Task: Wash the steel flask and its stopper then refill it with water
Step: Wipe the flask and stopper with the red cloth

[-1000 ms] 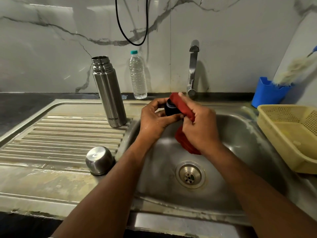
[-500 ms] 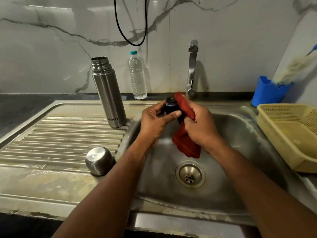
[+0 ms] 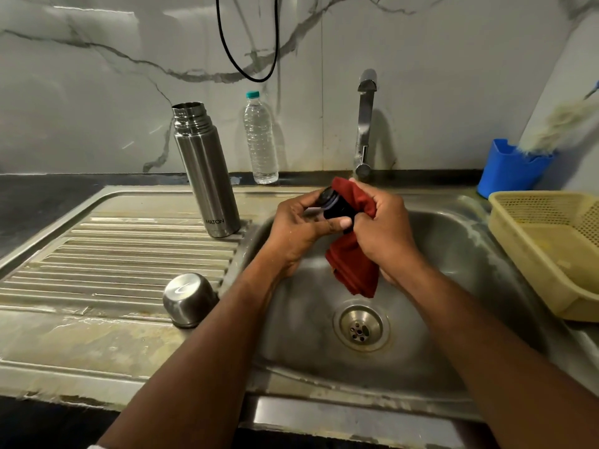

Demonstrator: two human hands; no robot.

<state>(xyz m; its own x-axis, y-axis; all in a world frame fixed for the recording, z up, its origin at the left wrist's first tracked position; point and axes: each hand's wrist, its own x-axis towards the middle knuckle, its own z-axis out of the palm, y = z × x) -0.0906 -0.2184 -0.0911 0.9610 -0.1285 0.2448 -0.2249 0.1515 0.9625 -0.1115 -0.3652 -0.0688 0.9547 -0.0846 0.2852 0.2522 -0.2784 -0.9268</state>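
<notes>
I see my left hand [image 3: 301,231] over the stainless sink basin [image 3: 453,254], its fingers [image 3: 337,224] curled round the small black flask stopper [image 3: 334,205], which lies tilted with its top toward the left. My right hand [image 3: 382,234] grips a dark red cloth [image 3: 353,267], fingers clenched on it and pressing it against the stopper's right side; the cloth's loose end hangs below both hands, above the round drain [image 3: 361,327]. Left of my fingers, the tall open steel flask [image 3: 205,176] stands upright on the ribbed drainboard [image 3: 113,254]. Its domed steel cap [image 3: 188,299] sits upside down nearer me, well apart from the flask.
</notes>
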